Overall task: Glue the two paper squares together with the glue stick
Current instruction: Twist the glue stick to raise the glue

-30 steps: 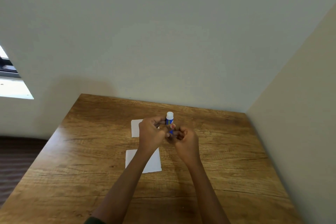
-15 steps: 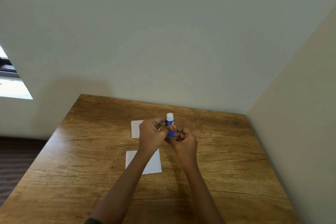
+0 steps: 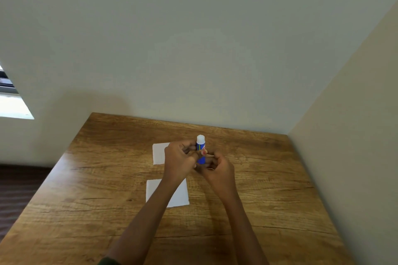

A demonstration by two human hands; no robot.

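A blue glue stick (image 3: pixel 201 148) with a white top stands upright between my hands, above the wooden table (image 3: pixel 269 189). My left hand (image 3: pixel 179 160) grips its blue body from the left, thumb across the front. My right hand (image 3: pixel 218 169) closes around its lower end from the right. Whether the white top is a cap or bare glue, I cannot tell. Two white paper squares lie apart on the table: the far one (image 3: pixel 159 153) is partly behind my left hand, and my left forearm crosses the near one (image 3: pixel 153 189).
The table stands in a corner, with a wall (image 3: pixel 193 49) along its far edge and another wall (image 3: pixel 355 135) along its right edge. Its left edge drops to a dark floor (image 3: pixel 17 189). A bright window (image 3: pixel 10 103) shows at the far left.
Both hands have stayed around the glue stick at the same spot. More of the blue body shows now, and my fingers have shifted slightly on it.
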